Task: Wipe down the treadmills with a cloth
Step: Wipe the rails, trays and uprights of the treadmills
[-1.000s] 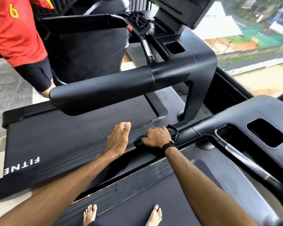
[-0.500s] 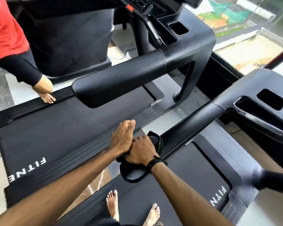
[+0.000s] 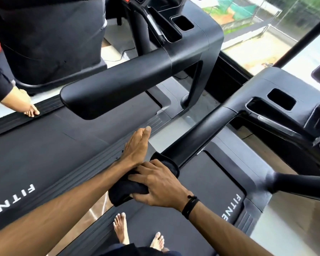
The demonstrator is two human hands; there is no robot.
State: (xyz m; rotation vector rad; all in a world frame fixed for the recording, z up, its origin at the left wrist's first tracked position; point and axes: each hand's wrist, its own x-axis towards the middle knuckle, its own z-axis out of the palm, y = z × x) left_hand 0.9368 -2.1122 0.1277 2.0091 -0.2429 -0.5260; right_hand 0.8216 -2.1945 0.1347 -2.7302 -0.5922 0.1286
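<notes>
I stand barefoot on the belt of the near treadmill (image 3: 207,182). Its left handrail (image 3: 198,133) runs down toward me. A black cloth (image 3: 126,191) is wrapped over the near end of that rail. My right hand (image 3: 159,185) presses on the cloth and grips it around the rail end. My left hand (image 3: 137,146) is flat with fingers together and stretched out, lying just left of the rail, holding nothing. A second treadmill (image 3: 44,150) lies to the left, its thick handrail (image 3: 122,85) overhanging its belt.
Another person in a red shirt and dark sleeve stands at the far left, with a bare foot (image 3: 29,108) on the second treadmill's side rail. The near treadmill's console tray (image 3: 281,100) and right handrail (image 3: 301,183) are at right. A window (image 3: 257,34) fills the back right.
My right hand has slid the cloth down the handrail toward me to its near end. My view has tipped down and shifted right. My left hand stayed beside the rail.
</notes>
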